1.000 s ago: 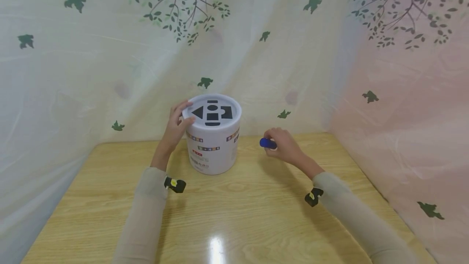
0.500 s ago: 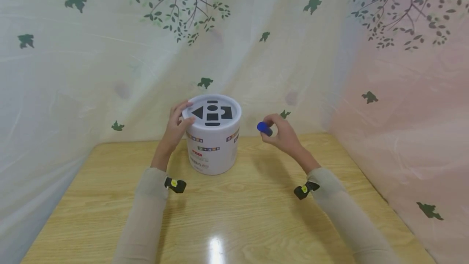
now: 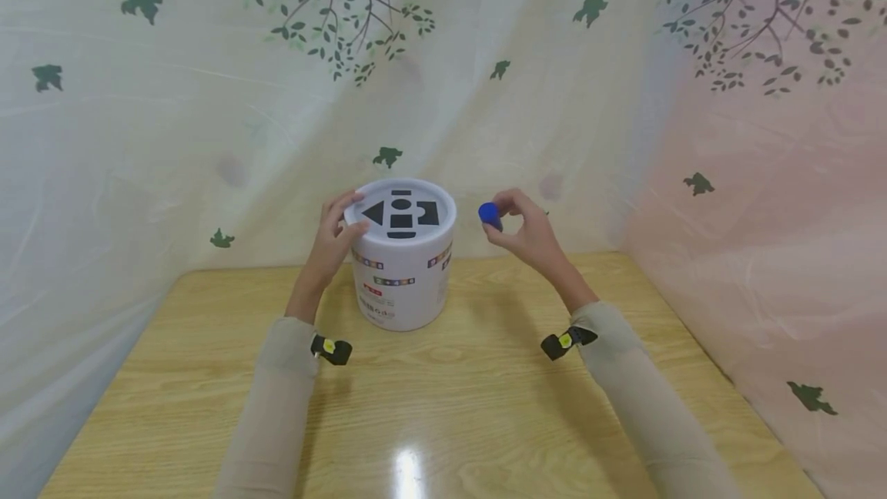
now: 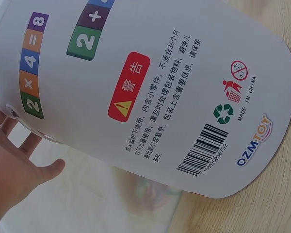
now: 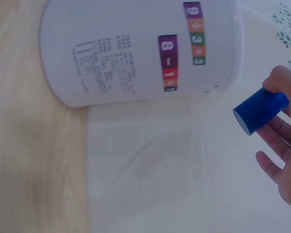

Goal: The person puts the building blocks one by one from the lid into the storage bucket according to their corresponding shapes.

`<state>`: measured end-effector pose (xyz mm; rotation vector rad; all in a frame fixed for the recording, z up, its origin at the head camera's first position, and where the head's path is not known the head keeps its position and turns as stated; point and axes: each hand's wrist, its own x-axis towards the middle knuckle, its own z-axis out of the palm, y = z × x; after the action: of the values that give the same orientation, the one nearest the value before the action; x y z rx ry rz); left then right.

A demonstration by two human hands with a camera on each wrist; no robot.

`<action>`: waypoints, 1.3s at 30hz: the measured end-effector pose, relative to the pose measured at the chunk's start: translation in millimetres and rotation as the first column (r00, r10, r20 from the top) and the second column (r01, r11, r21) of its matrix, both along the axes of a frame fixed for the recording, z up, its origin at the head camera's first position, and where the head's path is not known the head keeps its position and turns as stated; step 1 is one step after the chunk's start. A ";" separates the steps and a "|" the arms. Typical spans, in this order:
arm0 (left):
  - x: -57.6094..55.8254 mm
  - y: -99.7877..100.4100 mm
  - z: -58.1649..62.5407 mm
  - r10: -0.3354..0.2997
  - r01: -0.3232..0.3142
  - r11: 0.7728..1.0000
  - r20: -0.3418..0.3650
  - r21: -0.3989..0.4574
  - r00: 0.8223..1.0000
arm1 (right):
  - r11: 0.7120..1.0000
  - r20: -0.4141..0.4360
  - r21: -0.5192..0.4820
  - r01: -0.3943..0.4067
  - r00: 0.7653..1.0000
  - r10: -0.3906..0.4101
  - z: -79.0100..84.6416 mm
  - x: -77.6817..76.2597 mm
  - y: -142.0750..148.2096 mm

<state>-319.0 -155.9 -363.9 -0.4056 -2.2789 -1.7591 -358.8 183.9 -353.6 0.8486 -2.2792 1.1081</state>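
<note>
A white shape-sorter bucket (image 3: 402,291) stands upright on the wooden table. Its lid (image 3: 381,233) has dark cut-outs, among them a triangle, a circle and a square. At the lid's left rim my left hand (image 3: 329,237) grips the bucket, thumb and fingertips over the edge; in the left wrist view the fingers are partly behind the bucket wall (image 4: 111,29). To the right of the bucket, at about lid height, my right hand (image 3: 532,236) pinches a blue cylinder block (image 3: 490,216). The block's flat end (image 5: 242,121) shows in the right wrist view, apart from the bucket.
The wooden table (image 3: 430,406) extends in front of the bucket and to both sides. A pale curtain (image 3: 291,114) printed with leaves and branches hangs close behind it, with a pinkish curtain (image 3: 776,214) along the right edge.
My right hand has risen from near the table and moved left toward the bucket, tilting the blue cylinder block more upright. The left hand and the bucket have stayed in place.
</note>
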 end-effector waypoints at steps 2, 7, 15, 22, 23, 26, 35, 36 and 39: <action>0.3 -0.4 0.2 -0.001 0.001 1.000 -0.003 0.004 1.000 | 1.000 0.015 -0.020 -0.009 1.000 0.009 5.9 1.1 -4.2; 0.1 -1.6 0.0 -0.002 0.002 1.000 -0.005 0.000 1.000 | 0.998 0.033 -0.058 -0.038 0.999 0.040 20.9 2.9 -15.7; -2.1 -2.4 -0.8 0.011 -0.011 1.000 -0.005 -0.012 1.000 | 0.989 0.082 -0.130 -0.077 0.993 0.088 40.3 1.9 -36.2; -3.8 -2.9 -2.0 0.011 -0.011 1.000 -0.002 -0.005 1.000 | 0.984 0.122 -0.156 -0.085 0.987 0.104 50.1 2.3 -48.3; -3.9 -2.8 -2.3 0.010 -0.010 1.000 -0.002 -0.004 1.000 | 0.983 0.126 -0.160 -0.087 0.986 0.108 51.1 2.1 -49.7; -3.5 -2.8 -2.5 0.007 -0.007 1.000 -0.002 -0.001 1.000 | 0.978 0.138 -0.179 -0.107 0.981 0.133 53.9 1.1 -53.8; -2.9 -2.7 -1.9 0.002 -0.002 1.000 0.000 0.000 1.000 | 0.964 0.204 -0.226 -0.139 0.961 0.187 60.1 -5.8 -64.0; -2.9 -2.9 -2.0 0.002 -0.002 1.000 0.001 -0.001 1.000 | 0.964 0.216 -0.229 -0.133 0.959 0.184 60.9 -6.9 -64.8; -2.7 -3.4 -1.7 0.003 -0.003 1.000 0.000 -0.002 1.000 | 0.965 0.253 -0.235 -0.115 0.951 0.175 63.4 -10.2 -67.5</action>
<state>-321.8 -159.3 -365.6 -0.4017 -2.2801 -1.7561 -369.0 116.4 -290.2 0.8300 -2.2792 1.5978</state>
